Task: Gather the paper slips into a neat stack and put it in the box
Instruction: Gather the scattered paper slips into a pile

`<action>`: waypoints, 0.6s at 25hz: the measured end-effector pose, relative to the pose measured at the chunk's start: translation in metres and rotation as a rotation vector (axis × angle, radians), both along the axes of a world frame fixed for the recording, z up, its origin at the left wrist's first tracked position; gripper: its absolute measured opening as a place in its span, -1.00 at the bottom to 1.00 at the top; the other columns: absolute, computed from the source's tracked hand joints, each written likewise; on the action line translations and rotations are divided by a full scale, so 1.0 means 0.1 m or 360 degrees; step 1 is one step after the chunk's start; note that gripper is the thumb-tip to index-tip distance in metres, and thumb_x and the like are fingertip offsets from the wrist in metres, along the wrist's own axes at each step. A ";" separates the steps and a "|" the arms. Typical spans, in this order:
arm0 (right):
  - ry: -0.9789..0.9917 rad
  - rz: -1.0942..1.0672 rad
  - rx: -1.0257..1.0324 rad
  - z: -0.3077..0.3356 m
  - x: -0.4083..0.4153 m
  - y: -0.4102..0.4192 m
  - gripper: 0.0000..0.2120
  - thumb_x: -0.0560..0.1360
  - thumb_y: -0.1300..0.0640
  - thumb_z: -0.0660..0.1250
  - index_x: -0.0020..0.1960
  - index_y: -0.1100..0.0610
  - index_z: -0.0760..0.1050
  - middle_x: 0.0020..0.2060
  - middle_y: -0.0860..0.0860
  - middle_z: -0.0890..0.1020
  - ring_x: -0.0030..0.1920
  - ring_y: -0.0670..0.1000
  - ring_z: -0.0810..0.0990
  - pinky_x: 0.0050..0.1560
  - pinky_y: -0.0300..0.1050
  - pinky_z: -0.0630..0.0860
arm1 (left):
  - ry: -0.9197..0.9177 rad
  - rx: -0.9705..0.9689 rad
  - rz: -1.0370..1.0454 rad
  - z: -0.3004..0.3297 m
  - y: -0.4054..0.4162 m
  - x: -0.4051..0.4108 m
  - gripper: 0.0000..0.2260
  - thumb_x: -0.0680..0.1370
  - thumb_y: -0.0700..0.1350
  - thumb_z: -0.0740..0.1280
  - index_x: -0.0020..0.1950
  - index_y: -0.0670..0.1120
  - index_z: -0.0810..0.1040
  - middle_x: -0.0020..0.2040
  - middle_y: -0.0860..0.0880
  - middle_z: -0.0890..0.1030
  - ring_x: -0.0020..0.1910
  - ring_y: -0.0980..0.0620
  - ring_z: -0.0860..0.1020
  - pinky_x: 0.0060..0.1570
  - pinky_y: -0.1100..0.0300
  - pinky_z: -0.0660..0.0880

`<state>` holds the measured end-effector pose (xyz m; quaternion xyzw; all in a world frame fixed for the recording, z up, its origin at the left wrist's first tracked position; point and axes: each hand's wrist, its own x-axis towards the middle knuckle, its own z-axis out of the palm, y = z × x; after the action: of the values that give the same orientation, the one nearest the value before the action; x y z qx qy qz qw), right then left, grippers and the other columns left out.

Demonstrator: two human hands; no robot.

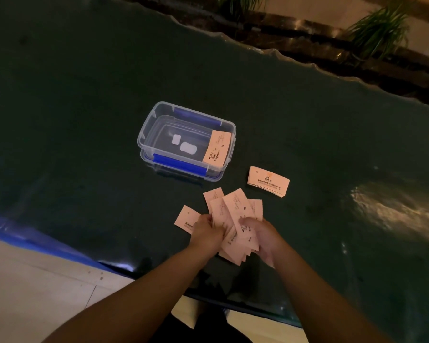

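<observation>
Several pale pink paper slips (pixel 234 214) are fanned out untidily on the dark table near its front edge. My left hand (pixel 206 231) grips the fan from the left and my right hand (pixel 263 236) grips it from the right, thumbs on top. One slip (pixel 186 217) pokes out to the left under my left hand. A separate neat stack of slips (pixel 268 181) lies to the right, apart from both hands. The clear plastic box (pixel 159 115) with blue clips stands open behind the fan. One slip (pixel 217 149) leans inside against its right wall.
The dark glossy table (pixel 84 120) has a wavy far edge with planters and green plants (pixel 379 30) beyond it. Its front edge (pixel 47 243) runs diagonally, with pale floor tiles below. A bright reflection lies at the right (pixel 391 209).
</observation>
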<state>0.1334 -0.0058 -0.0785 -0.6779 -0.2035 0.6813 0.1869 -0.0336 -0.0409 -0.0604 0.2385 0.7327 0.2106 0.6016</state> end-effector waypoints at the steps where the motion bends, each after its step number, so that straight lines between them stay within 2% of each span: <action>1: 0.0037 -0.0044 -0.0023 0.01 0.01 0.00 -0.70 0.57 0.17 0.49 0.28 -0.01 0.58 0.07 0.10 0.81 0.08 0.18 0.78 -0.07 0.13 0.68 | 0.0012 0.0020 -0.0053 -0.01 0.00 0.01 -0.68 0.70 -0.11 0.27 0.46 -0.04 0.45 0.37 -0.08 0.59 0.26 -0.09 0.61 0.14 0.00 0.62; 3: 0.0069 -0.0055 -0.0023 0.02 0.01 0.02 -0.66 0.58 0.18 0.49 0.32 -0.01 0.55 0.12 0.13 0.79 0.10 0.19 0.77 -0.08 0.14 0.67 | 0.0040 0.0069 -0.0138 -0.03 0.01 0.03 -0.72 0.72 -0.12 0.21 0.42 -0.05 0.51 0.35 -0.09 0.60 0.21 -0.06 0.60 0.07 0.07 0.57; 5: 0.0099 -0.0029 0.0000 0.04 0.03 0.02 -0.55 0.57 0.20 0.49 0.42 -0.01 0.50 0.21 0.13 0.75 0.16 0.19 0.73 -0.04 0.14 0.65 | 0.0085 0.0100 -0.0219 -0.05 0.02 0.05 -0.73 0.73 -0.12 0.19 0.39 -0.05 0.55 0.31 -0.09 0.62 0.17 -0.05 0.60 0.08 0.06 0.60; 8: 0.0164 -0.0020 0.0034 0.03 0.12 -0.01 -0.47 0.58 0.21 0.48 0.49 -0.05 0.44 0.32 0.12 0.69 0.26 0.22 0.68 0.03 0.17 0.63 | 0.0088 0.0098 -0.0331 -0.07 0.07 0.08 -0.72 0.73 -0.12 0.16 0.41 -0.03 0.52 0.30 -0.06 0.61 0.12 0.00 0.60 -0.03 0.11 0.59; 11: 0.0207 -0.0060 0.0059 -0.01 0.25 -0.07 -0.53 0.58 0.21 0.45 0.45 -0.01 0.50 0.23 0.14 0.76 0.27 0.26 0.70 0.15 0.25 0.63 | 0.0043 0.0043 -0.0362 -0.05 0.11 0.12 -0.66 0.73 -0.09 0.13 0.51 0.01 0.43 0.14 0.05 0.56 -0.08 0.15 0.52 -0.26 0.23 0.43; 13: 0.0229 -0.0063 0.0070 -0.02 0.33 -0.10 -0.57 0.57 0.18 0.45 0.42 -0.01 0.53 0.14 0.13 0.81 0.22 0.26 0.73 0.11 0.22 0.65 | 0.0022 0.0043 -0.0377 -0.06 0.12 0.16 -0.65 0.73 -0.08 0.13 0.52 0.03 0.42 0.05 0.13 0.51 -0.15 0.21 0.46 -0.29 0.25 0.39; 15: 0.0244 -0.0041 0.0078 0.00 0.38 -0.12 -0.56 0.53 0.14 0.50 0.38 -0.02 0.54 0.11 0.11 0.82 0.11 0.21 0.80 0.02 0.16 0.67 | 0.0000 0.0049 -0.0460 -0.06 0.12 0.20 -0.64 0.74 -0.06 0.11 0.54 0.04 0.39 0.08 0.14 0.47 -0.18 0.24 0.44 -0.30 0.27 0.36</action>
<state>0.1713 -0.0183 -0.0784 -0.6216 -0.1964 0.7235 0.2272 -0.0137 -0.0292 -0.0669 0.3508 0.6874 0.1330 0.6219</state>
